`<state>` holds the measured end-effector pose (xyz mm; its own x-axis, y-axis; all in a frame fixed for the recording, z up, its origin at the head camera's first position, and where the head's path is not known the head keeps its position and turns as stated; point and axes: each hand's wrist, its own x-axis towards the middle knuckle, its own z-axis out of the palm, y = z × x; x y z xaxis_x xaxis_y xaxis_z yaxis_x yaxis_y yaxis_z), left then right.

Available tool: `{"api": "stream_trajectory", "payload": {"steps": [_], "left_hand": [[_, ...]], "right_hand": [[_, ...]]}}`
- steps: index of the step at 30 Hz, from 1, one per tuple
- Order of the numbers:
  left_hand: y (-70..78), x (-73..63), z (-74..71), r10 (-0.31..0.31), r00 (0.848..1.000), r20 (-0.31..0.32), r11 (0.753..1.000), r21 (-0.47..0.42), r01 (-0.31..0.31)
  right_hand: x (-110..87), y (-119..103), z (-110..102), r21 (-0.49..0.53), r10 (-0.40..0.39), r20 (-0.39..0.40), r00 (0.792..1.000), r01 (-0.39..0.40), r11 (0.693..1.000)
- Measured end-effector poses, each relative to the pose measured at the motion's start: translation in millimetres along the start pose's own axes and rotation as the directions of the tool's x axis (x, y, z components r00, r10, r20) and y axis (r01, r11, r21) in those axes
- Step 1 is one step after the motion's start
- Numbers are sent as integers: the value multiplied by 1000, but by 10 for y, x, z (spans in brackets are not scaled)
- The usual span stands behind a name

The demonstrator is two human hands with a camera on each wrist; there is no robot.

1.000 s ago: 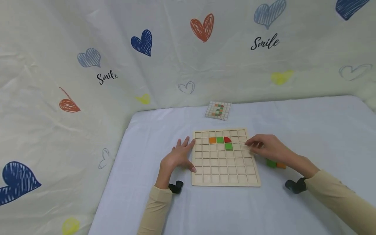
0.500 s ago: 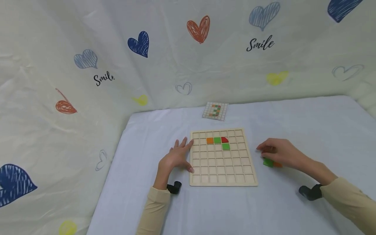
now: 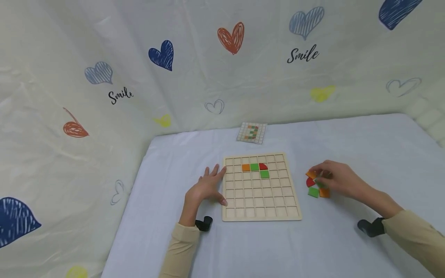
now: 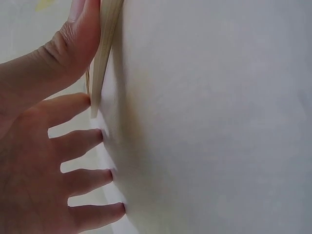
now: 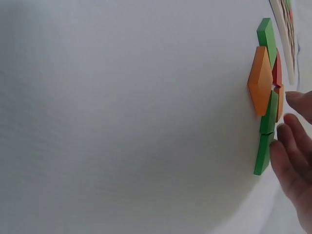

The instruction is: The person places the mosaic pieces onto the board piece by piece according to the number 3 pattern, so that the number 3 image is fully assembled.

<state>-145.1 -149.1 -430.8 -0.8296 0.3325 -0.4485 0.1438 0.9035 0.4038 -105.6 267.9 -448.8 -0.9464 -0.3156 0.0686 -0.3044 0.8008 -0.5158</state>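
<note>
My left hand (image 3: 206, 186) rests with spread fingers at the left side of a wooden grid board (image 3: 258, 213), thumb and index finger touching its edge. In the left wrist view the thumb (image 4: 80, 46) lies along the board's rim. Near the top of the grid sit an orange square tile (image 3: 246, 167), a green tile (image 3: 254, 166) and a red quarter-round tile (image 3: 263, 166), with another green tile (image 3: 264, 174) below the red. My right hand (image 3: 338, 178) reaches over loose tiles, thumb and fingers apart close beside an orange tile (image 5: 280, 103) and a green tile (image 5: 269, 114).
The loose group right of the board also has a red tile (image 3: 310, 182), a green tile (image 3: 313, 192) and an orange tile (image 3: 325, 193). Behind the board lies a pattern card (image 3: 252, 133) on the white cloth. A printed curtain (image 3: 194, 85) rises behind the table.
My right hand has moved right from the board's edge to the loose tiles, more of which now show. The left hand stays at the board, and the head view has shifted slightly.
</note>
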Motion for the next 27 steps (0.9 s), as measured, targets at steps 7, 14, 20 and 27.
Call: {"api": "stream_trajectory", "payload": {"steps": [7, 14, 20, 27], "left_hand": [[4, -20, 0, -1, 1000, 3, 1000, -19, 1], [15, -8, -4, -5, 1000, 0, 1000, -8, 5], [18, -1, -6, -6, 1000, -1, 1000, -23, 6], [11, 4, 0, -12, 1000, 0, 1000, -26, 12]], "right_hand": [[116, 14, 23, 4, 14, 46, 999, -14, 1000], [177, 18, 38, 1, 89, 79, 993, -89, 996], [230, 10, 34, 10, 159, 103, 982, -161, 987], [254, 4, 47, 47, 132, 94, 987, -137, 989]]}}
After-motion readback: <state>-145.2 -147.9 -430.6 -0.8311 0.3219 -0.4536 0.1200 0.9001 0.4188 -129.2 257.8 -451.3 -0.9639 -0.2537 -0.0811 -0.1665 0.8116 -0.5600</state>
